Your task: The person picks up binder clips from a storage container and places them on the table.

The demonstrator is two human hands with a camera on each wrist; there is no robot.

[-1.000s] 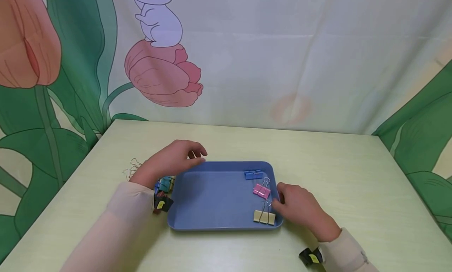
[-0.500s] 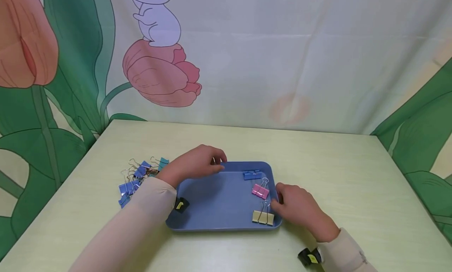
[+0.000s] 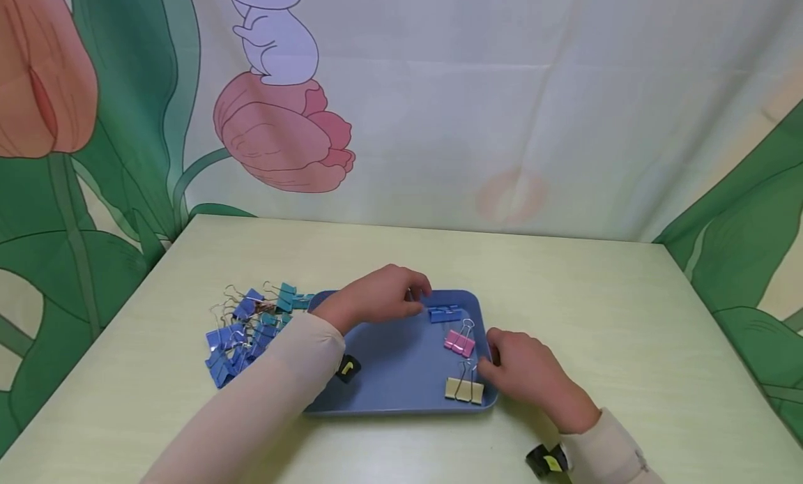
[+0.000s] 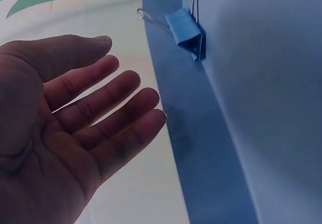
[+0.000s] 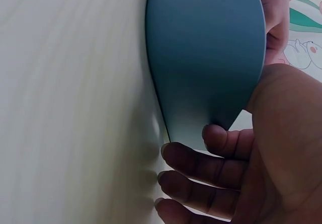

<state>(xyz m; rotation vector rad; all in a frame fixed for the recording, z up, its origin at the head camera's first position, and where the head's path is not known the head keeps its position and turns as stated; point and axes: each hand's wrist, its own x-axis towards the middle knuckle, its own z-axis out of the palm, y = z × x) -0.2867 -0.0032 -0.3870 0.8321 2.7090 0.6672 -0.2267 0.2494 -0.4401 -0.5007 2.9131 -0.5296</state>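
Note:
A blue tray (image 3: 401, 393) lies on the table, with a blue binder clip (image 3: 445, 315), a pink binder clip (image 3: 460, 343) and a cream binder clip (image 3: 464, 390) along its right side. Over the far part of the tray hovers my left hand (image 3: 383, 297), its fingers loosely bent and nothing in them. Its palm (image 4: 55, 168) and spread fingers show bare in the left wrist view, beside the tray's far rim. My right hand (image 3: 530, 372) holds the tray's right rim, thumb over the edge and fingers against the outer wall (image 5: 206, 58) in the right wrist view.
A heap of binder clips, mostly blue (image 3: 226, 337) with some teal (image 3: 286, 297), lies left of the tray, partly behind the left sleeve (image 3: 263, 386). A printed curtain (image 3: 439, 121) hangs behind the table's far edge.
My left hand has moved right, from the tray's left end to over its far middle, uncovering the clip heap. The right hand has stayed at the rim, and the tray's clips lie as before.

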